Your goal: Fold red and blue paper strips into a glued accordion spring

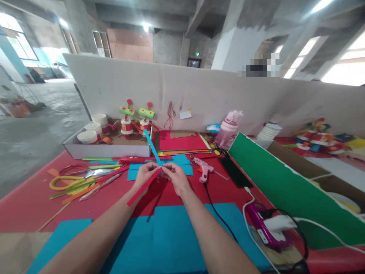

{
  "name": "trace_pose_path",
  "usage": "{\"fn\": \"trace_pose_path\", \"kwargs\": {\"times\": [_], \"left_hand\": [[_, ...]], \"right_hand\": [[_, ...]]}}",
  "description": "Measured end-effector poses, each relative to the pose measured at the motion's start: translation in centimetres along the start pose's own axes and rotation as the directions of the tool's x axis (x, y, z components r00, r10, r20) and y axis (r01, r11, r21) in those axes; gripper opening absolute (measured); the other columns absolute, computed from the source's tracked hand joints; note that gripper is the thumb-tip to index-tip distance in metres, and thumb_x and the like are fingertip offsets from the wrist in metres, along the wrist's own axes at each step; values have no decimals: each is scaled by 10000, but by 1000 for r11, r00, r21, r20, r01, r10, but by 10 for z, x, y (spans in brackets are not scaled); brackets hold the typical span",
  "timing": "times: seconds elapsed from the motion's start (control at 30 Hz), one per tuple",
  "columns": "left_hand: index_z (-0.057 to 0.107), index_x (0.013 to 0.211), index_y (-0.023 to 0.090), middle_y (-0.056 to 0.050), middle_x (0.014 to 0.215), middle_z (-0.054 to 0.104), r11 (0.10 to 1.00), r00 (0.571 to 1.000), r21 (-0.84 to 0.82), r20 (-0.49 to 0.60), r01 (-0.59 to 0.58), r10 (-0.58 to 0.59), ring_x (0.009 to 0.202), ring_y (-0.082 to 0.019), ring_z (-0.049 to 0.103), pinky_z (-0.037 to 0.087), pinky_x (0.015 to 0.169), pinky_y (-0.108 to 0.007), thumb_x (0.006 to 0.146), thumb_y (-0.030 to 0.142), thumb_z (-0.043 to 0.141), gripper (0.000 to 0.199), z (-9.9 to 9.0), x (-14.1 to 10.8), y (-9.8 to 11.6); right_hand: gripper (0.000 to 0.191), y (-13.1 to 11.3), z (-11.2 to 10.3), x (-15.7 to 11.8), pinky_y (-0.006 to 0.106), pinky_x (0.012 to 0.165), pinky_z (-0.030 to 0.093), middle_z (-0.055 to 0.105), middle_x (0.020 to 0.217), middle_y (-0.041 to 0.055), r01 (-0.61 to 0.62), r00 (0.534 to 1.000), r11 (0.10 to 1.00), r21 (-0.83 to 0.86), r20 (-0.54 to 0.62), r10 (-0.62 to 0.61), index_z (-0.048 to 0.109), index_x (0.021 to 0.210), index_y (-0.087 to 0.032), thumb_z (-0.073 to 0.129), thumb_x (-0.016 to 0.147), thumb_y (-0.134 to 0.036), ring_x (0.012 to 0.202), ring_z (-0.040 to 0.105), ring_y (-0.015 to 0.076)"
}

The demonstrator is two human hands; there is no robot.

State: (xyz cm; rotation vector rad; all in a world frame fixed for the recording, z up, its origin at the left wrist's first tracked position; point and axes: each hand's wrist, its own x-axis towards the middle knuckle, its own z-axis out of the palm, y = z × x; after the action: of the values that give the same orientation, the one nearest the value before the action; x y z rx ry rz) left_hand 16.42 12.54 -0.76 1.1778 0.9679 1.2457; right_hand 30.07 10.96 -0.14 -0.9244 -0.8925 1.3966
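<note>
My left hand (146,175) and my right hand (175,176) meet above the red tabletop, thumbs and fingertips pinched close together. Between them are two paper strips that cross at the fingertips. A red paper strip (142,189) slants down to the left over my left wrist. From the same spot a blue paper strip (152,146) rises up and to the left. Whether the strips are stuck together is hidden by my fingers. Small blue paper pieces (182,163) lie just behind my hands. A pink glue gun (204,168) rests to the right of my right hand.
Scissors (98,172) and loose strips lie left. A shallow box (111,151) holds paper cups and two robot-like figures (127,125). At the right are a phone (234,171), a purple power strip (265,224) with cables, and a green panel (285,190). Blue sheets (171,236) lie in front.
</note>
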Motion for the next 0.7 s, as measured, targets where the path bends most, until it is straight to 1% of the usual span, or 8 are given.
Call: {"fn": "trace_pose_path", "kwargs": {"times": [0.13, 0.27, 0.33, 0.4, 0.5, 0.57, 0.6, 0.7], "left_hand": [[657, 734, 140, -8, 567, 623, 999, 1000, 45, -10, 14, -14, 436, -107, 529, 427, 423, -218, 655, 450, 744, 331, 0, -1, 2], [674, 758, 137, -11, 573, 625, 999, 1000, -54, -6, -2, 2, 473, -103, 535, 434, 463, -217, 663, 414, 743, 301, 4, -3, 4], [687, 799, 141, -11, 594, 634, 994, 1000, -109, -12, -11, 10, 514, -103, 549, 444, 508, -215, 652, 361, 754, 274, 6, -4, 4], [700, 808, 136, -25, 634, 657, 992, 999, -125, -28, 18, -22, 561, -112, 570, 459, 558, -224, 635, 320, 765, 262, 7, -5, 2], [706, 761, 109, -61, 666, 674, 993, 997, -92, 2, 71, -71, 595, -136, 590, 464, 574, -242, 651, 343, 758, 264, 7, -6, 2], [705, 761, 104, -67, 663, 673, 996, 998, -64, 29, 56, -54, 584, -140, 586, 453, 551, -243, 678, 380, 738, 290, 7, -6, 4], [704, 762, 108, -60, 650, 668, 998, 999, -49, 21, 36, -35, 567, -135, 577, 444, 538, -239, 682, 389, 734, 294, 6, -6, 5], [693, 697, 119, -31, 566, 636, 1000, 998, 14, -66, 22, -21, 502, -113, 536, 410, 498, -221, 664, 392, 745, 280, 5, -5, 7]], "right_hand": [[331, 0, 0, 1, 297, 728, 543, 672, 714, -8, 32, 999, 999, -22, -15, -33, 670, 765, -173, 809, 549, -384, 646, 625, 125], [283, 0, 1, 2, 300, 714, 540, 657, 674, -12, 48, 998, 998, -31, -28, -49, 659, 745, -174, 786, 574, -362, 624, 618, 128], [273, 1, 1, 3, 303, 708, 542, 643, 644, -18, 42, 998, 999, 5, -55, -42, 652, 735, -176, 785, 573, -351, 611, 616, 127], [277, 2, 2, 4, 305, 710, 545, 634, 630, -25, 40, 996, 998, 54, -85, -35, 644, 726, -178, 792, 558, -342, 607, 618, 125], [289, 3, 3, 4, 312, 733, 547, 635, 636, -27, 52, 994, 994, 92, -97, -43, 630, 720, -180, 797, 548, -342, 621, 627, 126], [291, 3, 4, 3, 321, 749, 547, 641, 648, -23, 50, 996, 995, 89, -78, -43, 622, 721, -180, 793, 555, -348, 635, 636, 132], [293, 3, 4, 2, 325, 753, 546, 645, 655, -21, 44, 997, 995, 85, -63, -39, 620, 722, -179, 792, 558, -349, 639, 640, 136], [308, 1, 6, 0, 317, 746, 542, 647, 666, -22, 13, 1000, 997, 76, -23, -12, 621, 732, -176, 804, 547, -340, 648, 640, 137]]}}
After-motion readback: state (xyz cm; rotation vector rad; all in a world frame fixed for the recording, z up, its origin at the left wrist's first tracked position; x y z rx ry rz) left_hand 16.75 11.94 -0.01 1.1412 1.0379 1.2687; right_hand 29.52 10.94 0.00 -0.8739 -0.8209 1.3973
